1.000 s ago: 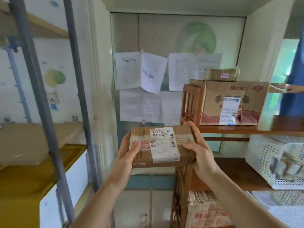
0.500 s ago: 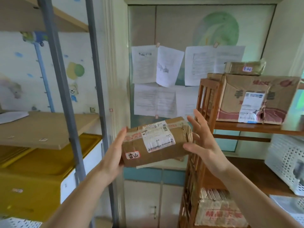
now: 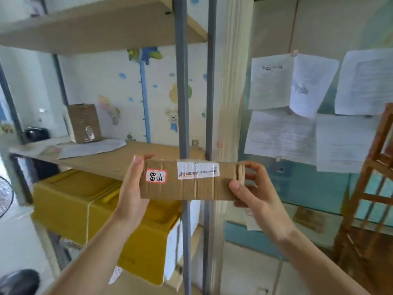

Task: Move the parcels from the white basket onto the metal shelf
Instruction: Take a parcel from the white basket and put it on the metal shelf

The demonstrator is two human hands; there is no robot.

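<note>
I hold a flat brown cardboard parcel (image 3: 191, 184) level at chest height, its long side facing me with a red-framed white sticker and a white label. My left hand (image 3: 133, 188) grips its left end and my right hand (image 3: 253, 192) grips its right end. The parcel is in front of the grey upright post (image 3: 181, 81) of the metal shelf, just before the front edge of the middle wooden board (image 3: 119, 160). A brown box (image 3: 84, 123) stands at the back of that board. The white basket is out of view.
White paper sheets (image 3: 91, 147) lie on the middle board's left part. A yellow crate (image 3: 85, 205) sits on the level below. A wooden rack (image 3: 372, 199) stands at the right edge. Papers (image 3: 291, 86) hang on the wall behind.
The view has swung left from the wooden rack towards the metal shelf. The parcel went with my hands and tipped, so its side now faces me instead of its top label.
</note>
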